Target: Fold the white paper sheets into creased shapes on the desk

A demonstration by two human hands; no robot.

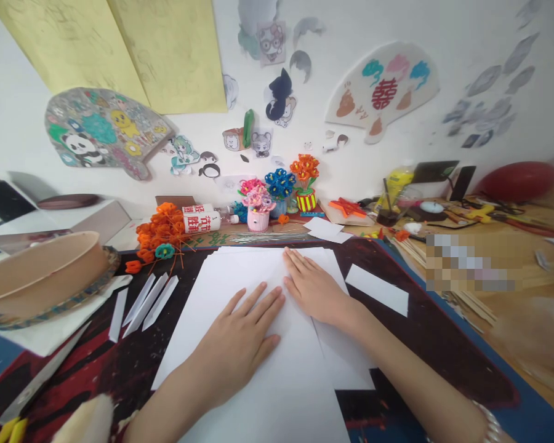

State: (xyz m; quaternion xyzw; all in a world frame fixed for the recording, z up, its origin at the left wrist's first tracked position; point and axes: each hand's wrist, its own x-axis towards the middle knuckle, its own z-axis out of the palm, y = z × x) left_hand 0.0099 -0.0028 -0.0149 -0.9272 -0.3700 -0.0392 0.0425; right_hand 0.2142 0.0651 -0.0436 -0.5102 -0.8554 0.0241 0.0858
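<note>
Several sheets of white paper [212, 320] lie stacked on a dark red and black mat [447, 351]. My left hand [242, 329] rests flat on the top sheet with its fingers spread. Farther up, my right hand [316, 286] presses near the paper's right side, fingertips close to the far edge, fingers stretched out and close together. Neither hand grips anything. Right of the stack is a small white paper rectangle [378, 289]. Several folded white paper strips [150, 304] lie to the left.
Scissors [41, 375] lie at the lower left, below a round wooden basin [41, 271]. Orange pipe-cleaner flowers [161, 231] are heaped at the back left. Potted craft flowers [258, 212] stand by the wall. Wooden sticks [466, 301], pliers [480, 214] and a drink cup [390, 209] are at the right.
</note>
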